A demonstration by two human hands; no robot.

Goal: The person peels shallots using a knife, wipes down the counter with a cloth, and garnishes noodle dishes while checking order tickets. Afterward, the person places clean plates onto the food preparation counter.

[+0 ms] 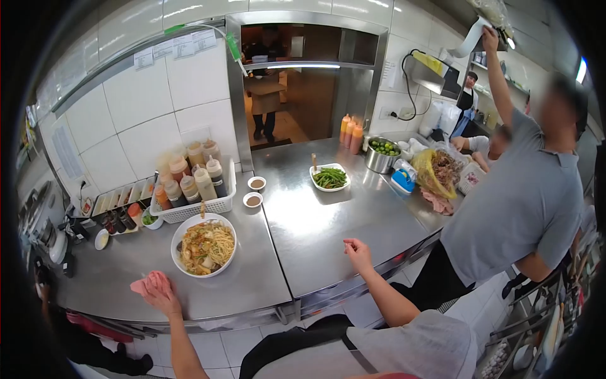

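Observation:
My left hand (161, 299) is closed over a crumpled pink cloth (140, 286) on the steel counter, in front of a large white bowl (232, 251) of noodles (214, 249). A wooden stick stands at the bowl's back rim. My right hand (359, 255) hovers near the front edge of the counter (315, 265), loosely curled with its fingertips apart and nothing seen in it. Farther back from it sits a white dish (332, 188) of green beans (329, 178), also with a wooden stick.
Two small sauce cups (253, 200) stand beside a white basket (189, 210) of squeeze bottles. At the back are orange bottles (356, 139) and a pot (381, 163) of green citrus. To the right, a person in grey (511, 189) reaches up to a paper strip (469, 43).

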